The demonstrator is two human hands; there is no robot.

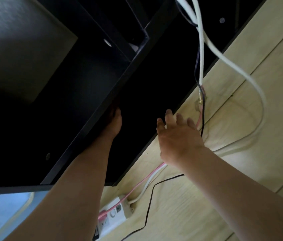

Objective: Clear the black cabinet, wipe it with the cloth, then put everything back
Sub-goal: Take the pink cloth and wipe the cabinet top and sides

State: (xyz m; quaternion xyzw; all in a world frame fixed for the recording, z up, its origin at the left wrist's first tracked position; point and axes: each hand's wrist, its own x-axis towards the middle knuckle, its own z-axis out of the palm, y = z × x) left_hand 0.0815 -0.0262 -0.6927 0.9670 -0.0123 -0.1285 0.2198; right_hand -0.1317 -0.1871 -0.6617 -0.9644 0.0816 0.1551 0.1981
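The black cabinet (53, 94) fills the upper left of the head view, seen from a steep, tilted angle. My left hand (114, 122) reaches under its front edge into a dark compartment; its fingers are hidden in shadow. My right hand (177, 134) is stretched out with fingers spread and straight, over the cabinet's dark lower edge where it meets the wooden floor. It holds nothing. No cloth is in view.
White cables (201, 49) and a thin black wire (202, 119) hang down the cabinet's right side onto the pale wooden floor (241, 171). A pink cable (146, 178) runs to a white power strip (113, 216) on the floor near my left forearm.
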